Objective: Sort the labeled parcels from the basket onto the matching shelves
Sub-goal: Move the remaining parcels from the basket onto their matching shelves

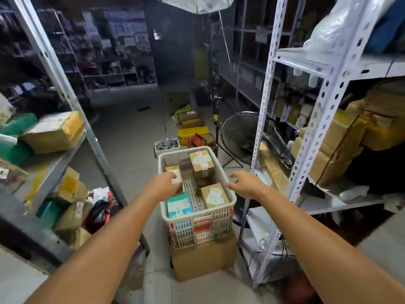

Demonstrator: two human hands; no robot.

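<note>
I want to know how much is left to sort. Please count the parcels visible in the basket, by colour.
Brown cardboard parcels: 2, one at the far side and one at the near right.
Yellow parcel: 1, under the left hand's fingers.
Teal parcel: 1, at the near left.
Total: 4 parcels visible in the basket.

1. The white basket (197, 218) stood open-topped on a cardboard box (203, 257) in the aisle, so it could be reached from above.
2. Inside, a bare strip of perforated floor ran down the middle, with parcels crowding both sides and the far end.
3. The left shelf rack (65, 84) and the right shelf rack (315, 119) hemmed the aisle in on both sides.
4. Beyond the basket, a floor fan (238, 137), a light stand (217, 119) and a row of boxes on the floor blocked the right side; the grey floor to the left lay open.
</note>
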